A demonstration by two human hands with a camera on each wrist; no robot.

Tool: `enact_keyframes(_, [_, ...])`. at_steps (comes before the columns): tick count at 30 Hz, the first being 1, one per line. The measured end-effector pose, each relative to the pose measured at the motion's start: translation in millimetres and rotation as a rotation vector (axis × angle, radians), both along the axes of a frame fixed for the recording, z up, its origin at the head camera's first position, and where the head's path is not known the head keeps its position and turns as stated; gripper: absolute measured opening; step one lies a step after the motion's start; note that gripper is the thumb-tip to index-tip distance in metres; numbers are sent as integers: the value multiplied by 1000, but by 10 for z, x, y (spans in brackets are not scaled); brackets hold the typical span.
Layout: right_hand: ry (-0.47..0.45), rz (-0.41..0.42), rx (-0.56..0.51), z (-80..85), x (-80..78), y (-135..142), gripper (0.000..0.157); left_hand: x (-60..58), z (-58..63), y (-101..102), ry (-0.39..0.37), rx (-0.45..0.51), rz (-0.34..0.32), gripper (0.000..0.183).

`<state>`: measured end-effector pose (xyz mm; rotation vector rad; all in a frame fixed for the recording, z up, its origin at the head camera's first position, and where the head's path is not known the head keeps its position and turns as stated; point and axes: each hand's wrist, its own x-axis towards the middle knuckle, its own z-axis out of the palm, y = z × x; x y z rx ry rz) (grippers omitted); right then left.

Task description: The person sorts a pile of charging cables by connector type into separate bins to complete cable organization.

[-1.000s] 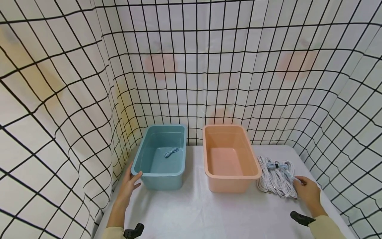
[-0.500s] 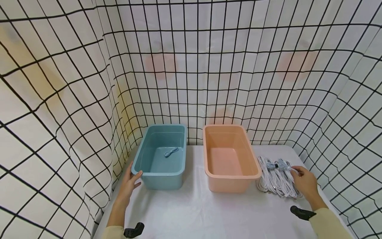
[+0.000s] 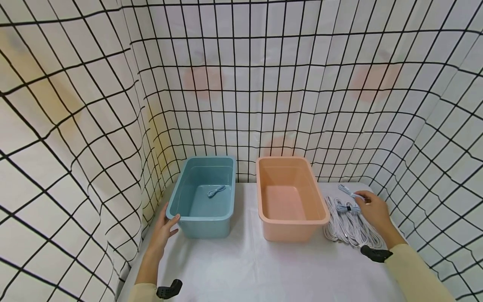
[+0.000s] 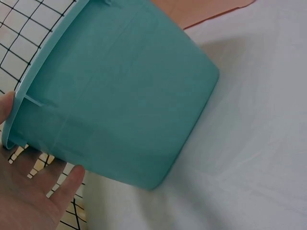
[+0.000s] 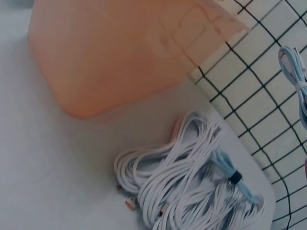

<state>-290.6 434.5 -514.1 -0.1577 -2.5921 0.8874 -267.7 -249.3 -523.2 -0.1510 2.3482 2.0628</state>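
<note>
My right hand [image 3: 378,213] pinches one end of a bundled light-blue cable [image 3: 348,191], held up over the cable pile at the right. That bundle [image 5: 301,86] shows at the right edge of the right wrist view, where the hand is almost wholly out of frame. Beneath lie coiled white cables [image 5: 168,191] and another light-blue bundle [image 5: 226,170] with a black tie. My left hand [image 3: 160,233] grips the near left corner of a blue plastic bin [image 3: 205,228], thumb over the rim and other fingers outside. Inside that bin rests a small light-blue cable bundle [image 3: 216,191].
An orange bin [image 3: 288,230] stands between the blue bin and the cable pile. All of it is on a white-covered table [image 3: 241,268]. Black wire mesh [image 3: 249,92] encloses the back and both sides.
My right hand has lifted a light-blue cable bundle off the pile, moving it up and slightly leftward. My left hand has stayed at the blue bin's corner.
</note>
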Motion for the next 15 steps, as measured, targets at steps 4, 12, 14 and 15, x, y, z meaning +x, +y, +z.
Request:
enact_keyframes(4, [33,22,13,73,-84,-73,27,-3,12,3,-3,0,-2,84])
enact_keyframes(12, [41,81,0,214,-167,-232,29,9,26,14,0,-4,-1,83])
enact_keyframes(14, [39,100,-9,245,-193,-262,30,10,27,15,3,-4,-2,82])
enact_keyframes(15, [39,110,-9,258,-207,-274,31,9,28,15,4,-4,-2,82])
